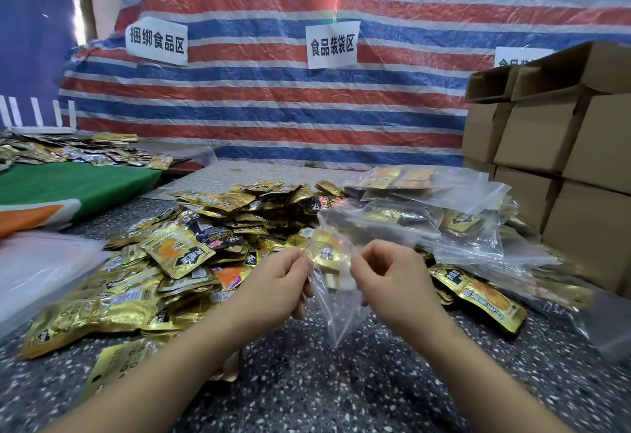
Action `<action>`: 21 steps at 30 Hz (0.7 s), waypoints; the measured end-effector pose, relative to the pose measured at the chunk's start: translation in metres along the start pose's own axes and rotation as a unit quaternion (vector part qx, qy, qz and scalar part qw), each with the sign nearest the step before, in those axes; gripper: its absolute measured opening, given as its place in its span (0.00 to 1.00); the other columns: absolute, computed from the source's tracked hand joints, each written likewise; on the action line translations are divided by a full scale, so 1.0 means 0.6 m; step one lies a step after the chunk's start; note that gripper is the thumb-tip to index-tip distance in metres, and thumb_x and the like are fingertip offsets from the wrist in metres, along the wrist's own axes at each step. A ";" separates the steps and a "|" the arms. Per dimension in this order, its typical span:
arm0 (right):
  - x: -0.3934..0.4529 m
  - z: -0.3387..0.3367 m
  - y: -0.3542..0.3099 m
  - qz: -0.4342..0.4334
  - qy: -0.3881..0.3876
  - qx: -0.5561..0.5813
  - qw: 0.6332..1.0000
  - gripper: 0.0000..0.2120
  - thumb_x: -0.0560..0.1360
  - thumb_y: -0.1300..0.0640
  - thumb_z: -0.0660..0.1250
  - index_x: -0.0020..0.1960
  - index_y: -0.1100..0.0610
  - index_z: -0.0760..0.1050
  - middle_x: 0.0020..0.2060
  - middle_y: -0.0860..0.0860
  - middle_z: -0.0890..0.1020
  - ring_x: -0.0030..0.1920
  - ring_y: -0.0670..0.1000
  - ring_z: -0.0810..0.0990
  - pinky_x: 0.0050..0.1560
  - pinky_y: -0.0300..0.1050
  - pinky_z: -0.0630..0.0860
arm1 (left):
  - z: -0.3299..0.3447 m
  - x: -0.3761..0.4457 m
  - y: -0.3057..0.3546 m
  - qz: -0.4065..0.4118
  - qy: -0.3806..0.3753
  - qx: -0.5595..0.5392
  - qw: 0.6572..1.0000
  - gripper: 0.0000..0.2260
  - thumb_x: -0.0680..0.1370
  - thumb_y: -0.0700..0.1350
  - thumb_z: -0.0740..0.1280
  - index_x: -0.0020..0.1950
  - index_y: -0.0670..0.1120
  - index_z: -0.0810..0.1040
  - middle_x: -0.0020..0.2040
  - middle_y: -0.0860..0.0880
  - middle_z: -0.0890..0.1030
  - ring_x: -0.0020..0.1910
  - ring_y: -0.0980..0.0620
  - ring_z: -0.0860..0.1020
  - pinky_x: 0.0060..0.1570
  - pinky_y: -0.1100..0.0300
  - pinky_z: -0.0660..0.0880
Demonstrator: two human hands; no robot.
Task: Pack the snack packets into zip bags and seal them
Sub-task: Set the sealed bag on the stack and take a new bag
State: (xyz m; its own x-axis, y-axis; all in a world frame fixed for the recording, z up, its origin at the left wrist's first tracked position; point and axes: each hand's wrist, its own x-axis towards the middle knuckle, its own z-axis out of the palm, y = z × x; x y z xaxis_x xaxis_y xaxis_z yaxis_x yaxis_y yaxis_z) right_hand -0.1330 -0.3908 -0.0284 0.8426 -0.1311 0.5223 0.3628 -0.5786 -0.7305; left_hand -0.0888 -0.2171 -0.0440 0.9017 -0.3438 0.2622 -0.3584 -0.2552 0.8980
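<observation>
Clear zip bag [336, 309], pinched by left hand [283, 282] and right hand [392, 279], risked spilling its gold packets [326, 255] if the seal missed.

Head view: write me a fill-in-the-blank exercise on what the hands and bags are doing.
1. Both hands, left hand and right hand, pinch one clear ____ bag.
2. The packets inside it are ____ coloured.
3. The stacked boxes on the right are made of ____.
4. The filled bags lie to the ____ of the loose packet heap.

Missing words: zip; gold; cardboard; right
</observation>
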 end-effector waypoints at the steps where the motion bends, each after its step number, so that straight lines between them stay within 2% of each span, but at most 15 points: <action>1: -0.002 0.004 0.001 -0.005 0.008 -0.020 1.000 0.13 0.76 0.58 0.67 0.34 0.62 0.74 0.29 0.58 0.78 0.31 0.59 0.78 0.36 0.58 0.76 | 0.003 -0.002 0.004 0.005 0.006 0.010 1.000 0.14 0.84 0.46 0.56 0.48 0.38 0.74 0.33 0.50 0.77 0.29 0.50 0.76 0.35 0.50 0.74; 3: -0.004 0.011 0.002 -0.008 0.020 -0.036 0.999 0.13 0.75 0.57 0.67 0.33 0.60 0.74 0.28 0.56 0.78 0.32 0.58 0.78 0.35 0.59 0.77 | 0.008 -0.012 0.012 0.025 0.013 0.047 0.999 0.16 0.82 0.53 0.59 0.46 0.41 0.75 0.35 0.47 0.78 0.31 0.52 0.76 0.37 0.48 0.77; 5: -0.004 0.016 0.003 -0.002 0.029 -0.031 0.999 0.13 0.75 0.57 0.67 0.32 0.58 0.74 0.28 0.56 0.77 0.31 0.57 0.78 0.34 0.59 0.77 | 0.014 -0.021 0.012 0.049 0.009 0.093 0.994 0.15 0.79 0.57 0.63 0.44 0.45 0.75 0.36 0.48 0.77 0.32 0.54 0.75 0.38 0.51 0.77; 7: -0.002 0.016 0.004 0.008 0.043 -0.024 0.999 0.13 0.75 0.57 0.67 0.32 0.58 0.74 0.28 0.55 0.78 0.31 0.58 0.78 0.34 0.61 0.77 | 0.020 -0.024 0.007 0.067 0.000 0.132 0.989 0.08 0.79 0.51 0.66 0.43 0.49 0.74 0.37 0.51 0.78 0.33 0.58 0.74 0.38 0.55 0.75; 9: -0.002 0.015 0.003 0.013 0.058 -0.022 0.998 0.13 0.75 0.57 0.67 0.32 0.59 0.74 0.28 0.56 0.78 0.32 0.60 0.78 0.34 0.61 0.78 | 0.023 -0.024 0.003 0.063 0.006 0.126 0.990 0.04 0.79 0.44 0.65 0.45 0.52 0.73 0.40 0.52 0.79 0.34 0.56 0.76 0.39 0.54 0.77; 11: 0.000 0.011 0.003 0.026 0.076 -0.024 0.997 0.15 0.74 0.55 0.67 0.31 0.60 0.72 0.27 0.56 0.76 0.33 0.62 0.79 0.34 0.61 0.78 | 0.020 -0.023 0.001 0.058 0.035 0.090 0.994 0.09 0.79 0.42 0.65 0.52 0.57 0.70 0.41 0.51 0.80 0.35 0.49 0.80 0.36 0.50 0.78; 14: 0.003 0.001 0.007 0.065 0.098 -0.030 0.993 0.18 0.72 0.53 0.66 0.27 0.55 0.64 0.21 0.49 0.68 0.33 0.63 0.81 0.33 0.57 0.76 | 0.004 -0.024 0.007 0.119 0.075 0.098 0.985 0.17 0.80 0.42 0.65 0.54 0.63 0.65 0.38 0.52 0.82 0.29 0.51 0.80 0.31 0.47 0.79; 16: 0.007 -0.005 0.011 0.079 0.102 -0.040 0.991 0.19 0.71 0.53 0.66 0.28 0.55 0.61 0.22 0.47 0.64 0.29 0.61 0.78 0.30 0.55 0.73 | -0.001 -0.026 0.013 0.146 0.053 0.103 0.983 0.18 0.81 0.41 0.64 0.53 0.66 0.64 0.39 0.55 0.82 0.27 0.50 0.80 0.29 0.45 0.78; 18: 0.009 -0.009 0.014 0.082 0.105 -0.069 0.989 0.19 0.72 0.51 0.66 0.29 0.56 0.61 0.23 0.49 0.65 0.27 0.54 0.70 0.29 0.49 0.65 | -0.001 -0.029 0.014 0.154 0.015 0.143 0.978 0.16 0.81 0.43 0.63 0.54 0.65 0.65 0.40 0.58 0.82 0.27 0.50 0.79 0.29 0.46 0.79; 21: 0.014 -0.015 0.013 0.078 0.142 -0.115 0.980 0.19 0.73 0.47 0.67 0.31 0.54 0.63 0.24 0.46 0.67 0.28 0.50 0.65 0.30 0.47 0.61 | 0.004 -0.031 0.012 0.166 -0.033 0.217 0.961 0.15 0.82 0.45 0.62 0.57 0.66 0.65 0.38 0.57 0.81 0.25 0.58 0.75 0.28 0.55 0.78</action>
State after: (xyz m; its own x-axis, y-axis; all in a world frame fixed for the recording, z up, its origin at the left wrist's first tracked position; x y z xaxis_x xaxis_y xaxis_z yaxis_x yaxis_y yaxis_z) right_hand -0.1264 -0.4036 -0.0257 0.7241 -0.4325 0.5373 0.1115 -0.6954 -0.7099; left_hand -0.1089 -0.2145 -0.0430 0.7079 -0.5245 0.4731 -0.7040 -0.4700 0.5324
